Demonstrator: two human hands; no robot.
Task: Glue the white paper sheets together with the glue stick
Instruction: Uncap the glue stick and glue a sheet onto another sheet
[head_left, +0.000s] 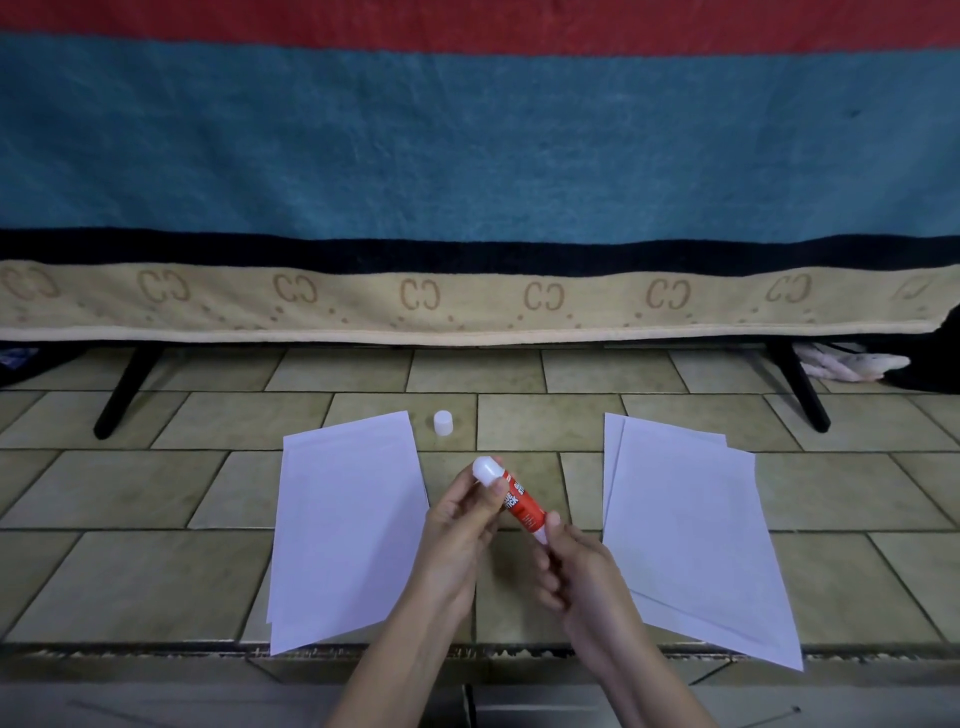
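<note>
The glue stick (511, 499) is held up between the two stacks, its white end (487, 470) pinched by the fingers of the left hand (460, 525) and its base pinched by the fingertips of the right hand (569, 566). Both sets of fingers are curled tight on the tube. A loose white cap (443, 422) is seen standing on the tiled floor (156, 493), beyond the hands and just right of the left paper stack (343, 530). The right paper stack (696, 540) is fanned, with its sheets lying askew.

Whether the white end is a second cap or the bare glue cannot be told. If it is glue, the left fingertips would be smeared, and any sheet touched afterwards could be marked or lifted off its stack. If the base is twisted too far, the soft column could be overextended and broken off on the first stroke. The light, loose sheets could be dragged or creased under the stick unless pinned flat. The cap, small and round, could be knocked away.
</note>
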